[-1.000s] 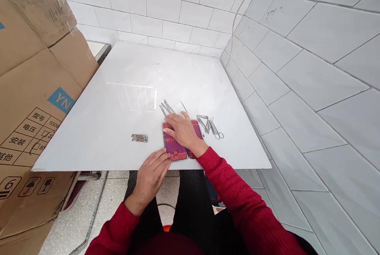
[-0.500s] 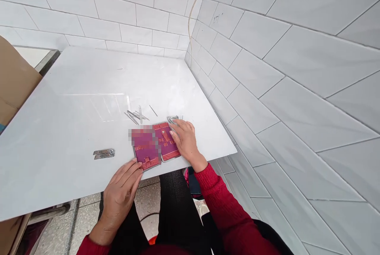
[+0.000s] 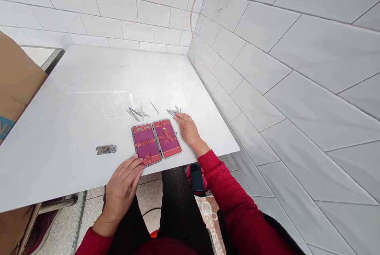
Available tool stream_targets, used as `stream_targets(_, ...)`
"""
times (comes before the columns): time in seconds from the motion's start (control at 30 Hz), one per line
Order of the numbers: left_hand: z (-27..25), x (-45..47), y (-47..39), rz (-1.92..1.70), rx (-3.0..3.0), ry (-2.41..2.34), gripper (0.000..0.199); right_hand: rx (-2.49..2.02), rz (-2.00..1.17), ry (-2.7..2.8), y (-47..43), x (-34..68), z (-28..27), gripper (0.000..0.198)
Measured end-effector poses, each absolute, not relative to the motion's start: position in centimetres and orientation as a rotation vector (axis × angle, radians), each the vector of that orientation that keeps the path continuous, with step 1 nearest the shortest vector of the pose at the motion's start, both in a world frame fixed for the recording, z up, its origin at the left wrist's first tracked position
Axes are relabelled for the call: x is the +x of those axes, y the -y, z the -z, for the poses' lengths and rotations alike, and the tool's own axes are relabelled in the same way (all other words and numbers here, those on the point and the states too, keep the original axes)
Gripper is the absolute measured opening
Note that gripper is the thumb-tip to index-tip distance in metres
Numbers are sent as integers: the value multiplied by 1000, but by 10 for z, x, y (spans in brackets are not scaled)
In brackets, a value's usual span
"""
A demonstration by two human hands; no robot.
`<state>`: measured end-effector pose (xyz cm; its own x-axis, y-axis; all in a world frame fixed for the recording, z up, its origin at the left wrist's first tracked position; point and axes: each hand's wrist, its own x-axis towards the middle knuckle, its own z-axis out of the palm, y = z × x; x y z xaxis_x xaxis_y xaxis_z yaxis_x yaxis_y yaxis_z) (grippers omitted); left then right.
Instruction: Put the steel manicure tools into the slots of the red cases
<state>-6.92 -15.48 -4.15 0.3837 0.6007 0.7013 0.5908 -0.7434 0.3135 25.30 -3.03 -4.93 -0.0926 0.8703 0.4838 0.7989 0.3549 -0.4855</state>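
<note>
An unfolded manicure case (image 3: 147, 134), purple inside with red trim and elastic loops, lies near the table's front edge. My left hand (image 3: 121, 187) rests with outstretched fingers on its lower left corner. Just beyond the case's right half, my right hand (image 3: 189, 132) has its fingers curled together at a small plier-like metal tool (image 3: 172, 112); the fingertips partly cover its near end. Several thin metal manicure tools (image 3: 136, 113) lie in a loose pile behind the case, with a single thin rod (image 3: 154, 107) beside them. Nail clippers (image 3: 106, 149) lie to the left.
The white table (image 3: 59, 128) meets tiled walls at the back and right. A cardboard box (image 3: 20, 77) stands at the left edge. Below the table are my legs in dark trousers, a phone (image 3: 196, 177) on something pink, and a white cup (image 3: 206, 207).
My right hand has moved off the case's right edge to the plier-like tool behind it, uncovering that half. My left hand stays on the corner. The view has shifted slightly.
</note>
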Motion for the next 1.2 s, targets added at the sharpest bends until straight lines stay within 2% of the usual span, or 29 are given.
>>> stream_targets(0.2, 39, -68, 154, -1322, 2606, -1115, 24, -1448, -114, 1855, 7, 258, 43, 43)
stream_targets(0.3, 38, -68, 153, -1327, 2594, -1138, 23, -1432, -101, 1806, 11, 259, 36, 36)
stream_targets(0.43, 36, -68, 154, -1311, 2580, -1130, 20, -1512, -60, 1583, 22, 261, 33, 29)
stream_targets(0.57, 35, -68, 155, -1251, 2597, -1160, 18, -1593, -123, 1433, 25, 265, 33, 30)
stream_targets(0.83, 34, -67, 152, -1265, 2609, -1138, 20, -1866, -177, 1409, 31, 265, 28, 21)
stream_targets(0.97, 34, -68, 152, -1269, 2604, -1133, 19, -1867, -180, 1420, 28, 264, 29, 13)
stream_targets(1.2, 35, -66, 150, -1273, 2592, -1199, 15, -1803, -191, 1458, 18, 262, 26, 15)
